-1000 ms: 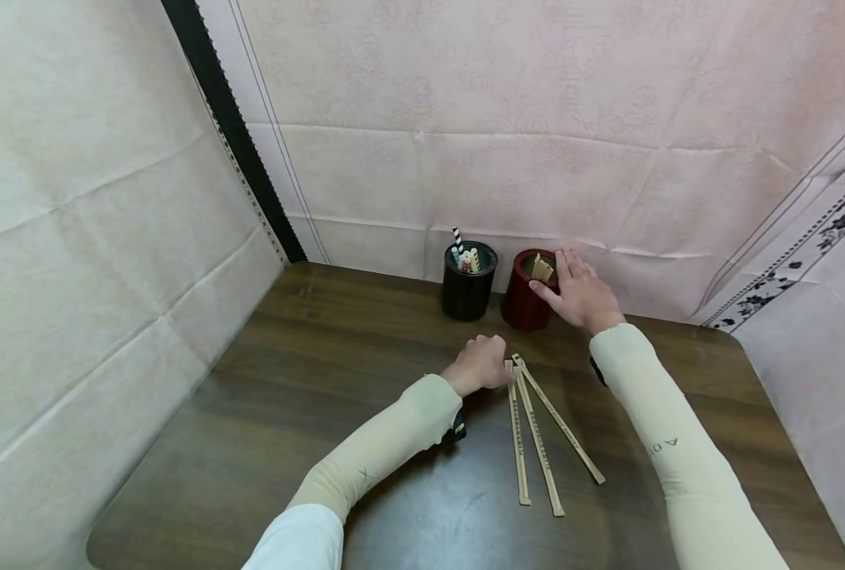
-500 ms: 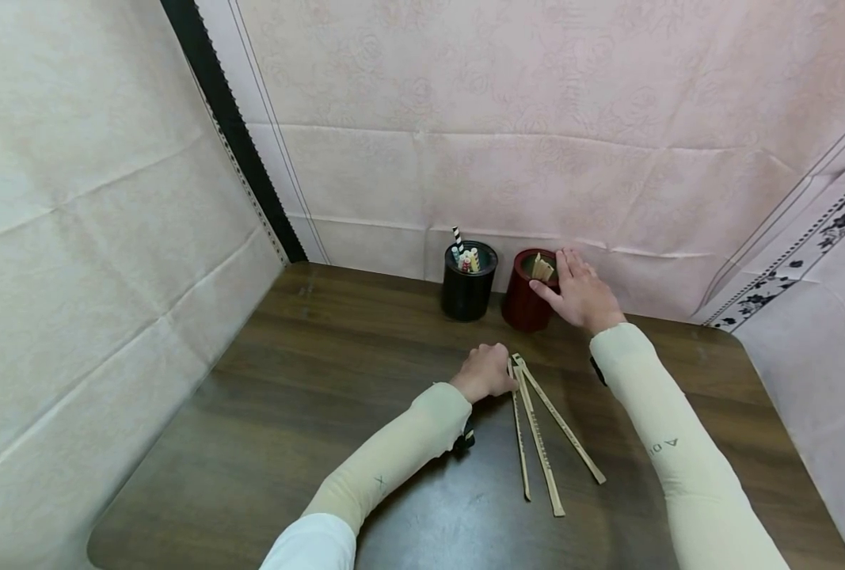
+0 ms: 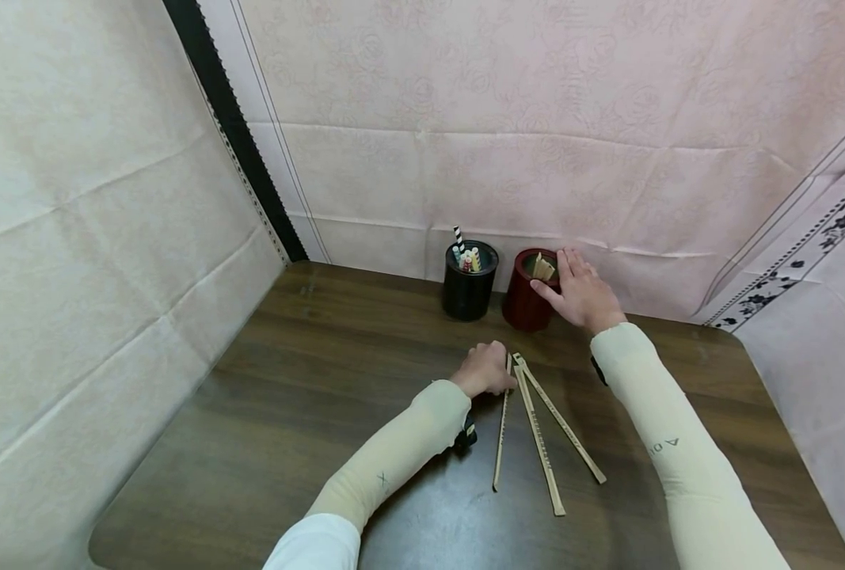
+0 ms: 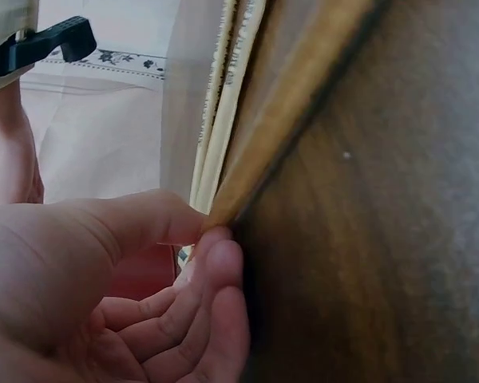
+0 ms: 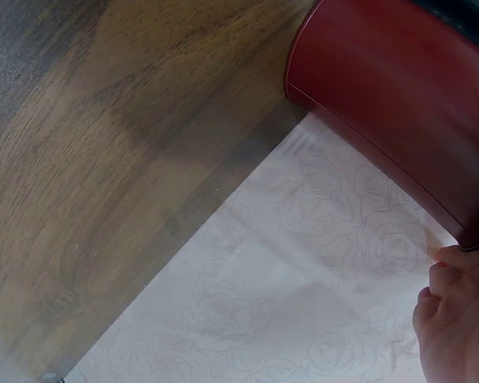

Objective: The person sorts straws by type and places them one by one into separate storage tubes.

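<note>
My left hand [image 3: 486, 370] pinches the top end of a slim paper-wrapped stick [image 3: 501, 443] between thumb and fingers. In the left wrist view that brown, blurred stick [image 4: 283, 104] runs from the fingertips up to the right, close over the table. Two more paper-wrapped sticks lie fanned out beside it, the middle stick [image 3: 542, 447] and the right stick [image 3: 565, 423]. My right hand [image 3: 586, 293] rests at the right side of the red cup [image 3: 527, 301], fingers extended along its rim and thumb over the front. Several pale sticks [image 3: 542, 267] stand in this cup.
Left of the red cup stands a black cup [image 3: 468, 293] holding several patterned straws [image 3: 466, 257]. The wooden table [image 3: 308, 380] meets cloth hangings [image 3: 422, 182] at its back and sides.
My left hand has shifted slightly right and down. The pinched stick has turned onto its narrow edge, and its near end has swung left, away from the other two. My right hand stays still.
</note>
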Motion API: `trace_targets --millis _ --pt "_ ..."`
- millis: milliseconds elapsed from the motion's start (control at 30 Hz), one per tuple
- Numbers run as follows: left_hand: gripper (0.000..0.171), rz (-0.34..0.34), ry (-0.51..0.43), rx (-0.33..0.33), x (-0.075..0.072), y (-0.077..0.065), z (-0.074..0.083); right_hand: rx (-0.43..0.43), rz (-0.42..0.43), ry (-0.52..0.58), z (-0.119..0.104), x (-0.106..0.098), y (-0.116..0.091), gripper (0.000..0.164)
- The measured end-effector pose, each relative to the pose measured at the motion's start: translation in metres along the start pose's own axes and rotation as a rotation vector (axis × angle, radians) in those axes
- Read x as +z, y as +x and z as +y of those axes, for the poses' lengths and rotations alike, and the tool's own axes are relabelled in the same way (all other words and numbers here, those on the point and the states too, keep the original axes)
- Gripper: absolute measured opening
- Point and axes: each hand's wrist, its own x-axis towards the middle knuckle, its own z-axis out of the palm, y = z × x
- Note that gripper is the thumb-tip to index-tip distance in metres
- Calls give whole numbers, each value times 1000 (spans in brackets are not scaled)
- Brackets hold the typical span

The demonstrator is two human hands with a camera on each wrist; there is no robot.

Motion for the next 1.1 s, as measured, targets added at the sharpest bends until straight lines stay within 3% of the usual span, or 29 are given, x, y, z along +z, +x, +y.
trace_targets --millis 100,233,333,433,567,833,1100 --pt "33 -19 -22 3 -9 -6 2 -2 -2 -3 1 0 0 105" --pt "31 24 18 2 -12 1 -3 -8 3 -3 -1 0 1 105" --pt "29 59 43 7 -23 -4 -2 -9 1 1 -1 0 0 106" --pt "26 71 28 18 -47 -30 9 -4 1 8 -1 0 -2 106" --pt "28 137 18 72 -74 -55 17 1 3 12 -1 -1 -2 106" --pt "51 270 9 268 -114 -67 17 2 17 6 -1 -2 -1 105" --pt "29 394 10 368 -148 -76 29 -2 17 8 -1 0 -1 105"
